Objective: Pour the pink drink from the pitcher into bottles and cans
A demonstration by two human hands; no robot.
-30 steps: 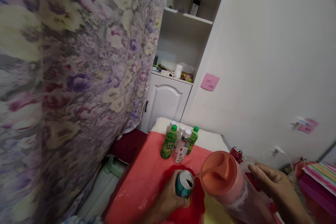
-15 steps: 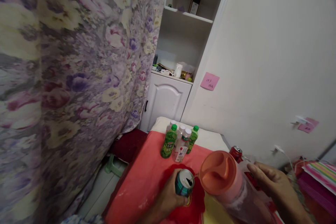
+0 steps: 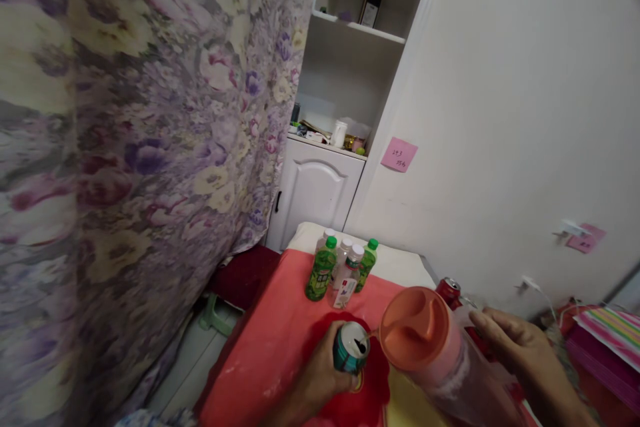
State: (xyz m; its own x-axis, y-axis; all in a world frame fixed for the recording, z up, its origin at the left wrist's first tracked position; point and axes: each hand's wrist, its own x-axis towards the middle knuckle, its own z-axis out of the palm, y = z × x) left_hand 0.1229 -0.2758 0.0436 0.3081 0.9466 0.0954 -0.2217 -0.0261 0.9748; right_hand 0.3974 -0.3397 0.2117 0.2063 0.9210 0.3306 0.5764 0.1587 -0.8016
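My left hand is wrapped round a teal drink can with its top opened, above a red scalloped mat. In my right hand is the handle of a clear pitcher with an orange lid. The pitcher is tilted to the left, its spout close to the can's opening. A thin stream of liquid runs between spout and can opening. Foam shows inside the pitcher near the lid. The lower part of the pitcher goes out of the picture.
Several bottles with green or white caps, among them a green bottle, stand behind the mat on the coral tablecloth. A red can is behind the pitcher. A floral curtain hangs left; a wall is on the right.
Almost nothing differs. Both hands keep the can and the tilted pitcher in the same places, with liquid still running between them.
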